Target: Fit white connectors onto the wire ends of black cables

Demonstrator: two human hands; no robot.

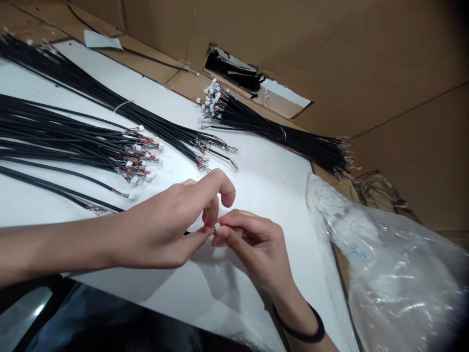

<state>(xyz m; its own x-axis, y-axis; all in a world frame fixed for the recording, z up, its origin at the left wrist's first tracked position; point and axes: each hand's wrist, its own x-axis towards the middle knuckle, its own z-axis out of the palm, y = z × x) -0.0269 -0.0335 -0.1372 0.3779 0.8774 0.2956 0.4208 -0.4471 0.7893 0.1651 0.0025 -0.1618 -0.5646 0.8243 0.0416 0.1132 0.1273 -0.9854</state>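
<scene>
Over the white work surface, my two hands meet fingertip to fingertip. My right hand, with a black band at its wrist, pinches a small white connector between thumb and fingers. Thumb and fingers of my left hand press together right beside that connector, its index finger curled above. A short black piece of cable shows by my left thumb; the rest of it, and any wires at the fingertips, are hidden. Left of my hands lie loose black cables with white connectors on their coloured wire ends.
A tied bundle of black cables with bare wire ends lies behind. Another tied bundle with white connectors rests at the back right. A clear plastic bag covers the right edge. Cardboard walls the back, with a cut slot.
</scene>
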